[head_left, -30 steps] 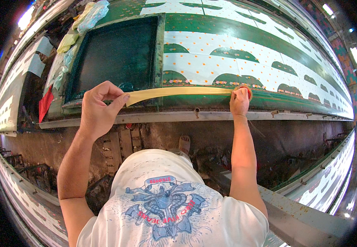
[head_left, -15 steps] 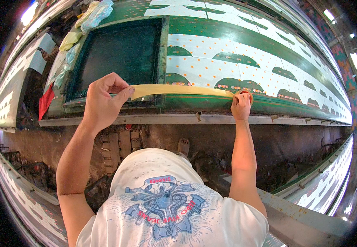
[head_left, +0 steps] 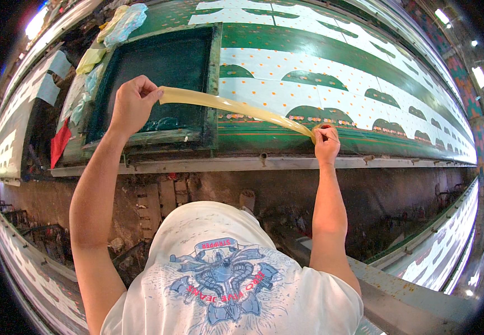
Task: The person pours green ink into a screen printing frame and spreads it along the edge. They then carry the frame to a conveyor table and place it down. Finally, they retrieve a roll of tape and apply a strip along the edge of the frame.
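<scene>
A long strip of yellowish tape (head_left: 230, 105) stretches through the air between my two hands, sloping down to the right. At its left end, the fingers of my left hand (head_left: 133, 109) pinch the tape over a dark framed screen (head_left: 215, 84). My right hand (head_left: 325, 146) is closed on the tape roll, which the fingers mostly hide. That hand is above the near edge of the green table (head_left: 264, 139). Below the strip lie white pieces with orange dots (head_left: 270, 92) and dark green curved gaps.
Crumpled yellow and light-blue sheets (head_left: 123, 25) lie beyond the screen's far left corner. A red cloth or sheet (head_left: 61, 144) hangs at the left. Along the table's near side runs a metal rail (head_left: 219, 164), with small fittings on it. Other long tables flank this one.
My left hand has moved farther away and slightly left with the tape end. The strip now slopes and looks longer. My right hand stays in about the same place.
</scene>
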Demonstrator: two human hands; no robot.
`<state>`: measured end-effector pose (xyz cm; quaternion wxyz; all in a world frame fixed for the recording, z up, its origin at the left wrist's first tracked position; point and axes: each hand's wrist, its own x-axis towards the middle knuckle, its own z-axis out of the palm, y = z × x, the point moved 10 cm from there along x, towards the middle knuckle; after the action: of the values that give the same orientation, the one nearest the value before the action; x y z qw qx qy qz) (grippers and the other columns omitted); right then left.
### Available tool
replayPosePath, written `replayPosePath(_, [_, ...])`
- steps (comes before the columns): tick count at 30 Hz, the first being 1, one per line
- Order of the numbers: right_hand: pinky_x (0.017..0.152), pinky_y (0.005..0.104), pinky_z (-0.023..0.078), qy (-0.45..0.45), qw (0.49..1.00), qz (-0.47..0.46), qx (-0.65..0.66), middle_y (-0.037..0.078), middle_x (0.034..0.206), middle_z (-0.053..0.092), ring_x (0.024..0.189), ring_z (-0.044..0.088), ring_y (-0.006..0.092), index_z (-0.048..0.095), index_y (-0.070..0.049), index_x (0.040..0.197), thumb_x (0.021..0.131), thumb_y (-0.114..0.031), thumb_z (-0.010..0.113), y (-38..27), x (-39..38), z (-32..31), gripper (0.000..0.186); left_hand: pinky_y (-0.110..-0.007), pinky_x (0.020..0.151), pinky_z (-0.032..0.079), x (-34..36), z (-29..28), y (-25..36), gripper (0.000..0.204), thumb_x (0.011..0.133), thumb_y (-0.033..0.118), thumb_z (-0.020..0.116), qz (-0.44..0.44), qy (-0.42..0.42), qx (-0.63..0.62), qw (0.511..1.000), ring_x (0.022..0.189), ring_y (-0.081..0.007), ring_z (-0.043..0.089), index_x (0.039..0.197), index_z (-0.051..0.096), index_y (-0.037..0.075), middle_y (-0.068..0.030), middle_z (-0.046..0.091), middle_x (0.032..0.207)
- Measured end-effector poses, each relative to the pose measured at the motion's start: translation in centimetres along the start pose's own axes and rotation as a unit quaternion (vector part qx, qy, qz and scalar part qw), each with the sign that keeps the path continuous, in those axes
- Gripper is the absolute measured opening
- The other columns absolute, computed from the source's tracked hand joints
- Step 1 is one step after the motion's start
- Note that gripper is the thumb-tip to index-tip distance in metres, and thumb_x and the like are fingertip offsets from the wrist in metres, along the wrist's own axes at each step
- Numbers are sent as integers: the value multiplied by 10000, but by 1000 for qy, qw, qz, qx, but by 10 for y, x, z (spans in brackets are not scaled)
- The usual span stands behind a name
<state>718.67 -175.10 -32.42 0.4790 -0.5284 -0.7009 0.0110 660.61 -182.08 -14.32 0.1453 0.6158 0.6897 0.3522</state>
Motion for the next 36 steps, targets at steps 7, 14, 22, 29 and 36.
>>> replayPosePath(7, [752, 516, 612, -17, 983, 28, -182, 136, 1010, 780, 952, 764, 379, 640, -149, 1118, 1101, -331, 660, 27, -4, 11, 184, -321, 686, 499, 20, 5, -18, 137, 987, 126, 802, -2, 19, 10, 1000, 727, -117, 625, 937, 740, 15, -35, 703, 784])
replayPosePath(14, [664, 517, 598, 20, 989, 5, -147, 112, 900, 791, 778, 770, 395, 631, -154, 1135, 1120, -334, 636, 23, 9, -2, 181, -290, 680, 495, 22, -6, -36, 110, 1014, 96, 765, -15, 31, -34, 999, 727, -92, 620, 945, 710, 31, -16, 691, 790])
replayPosePath(22, [660, 351, 563, -64, 989, 123, 50, 89, 826, 788, 702, 729, 157, 799, -72, 1013, 1029, -204, 812, 48, 54, -21, 133, -256, 652, 555, 26, -4, -31, 168, 1028, 92, 769, -94, -59, -126, 986, 735, -83, 653, 918, 651, 44, -14, 690, 803])
replayPosePath(29, [772, 270, 512, -176, 901, 245, 311, 21, 932, 793, 839, 661, 92, 834, -7, 949, 978, -101, 853, 40, 72, -16, 100, -346, 694, 641, 31, 1, -76, 193, 1015, 183, 747, -221, -116, -183, 951, 771, -167, 697, 930, 614, 71, -45, 669, 896])
replayPosePath(36, [780, 283, 481, -277, 854, 169, 408, -9, 857, 731, 808, 601, 74, 830, -18, 910, 940, -48, 857, 15, 85, -16, 50, -374, 731, 641, 34, 3, -87, 133, 964, 161, 735, -253, -78, -203, 943, 744, -179, 689, 929, 632, 84, -47, 664, 865])
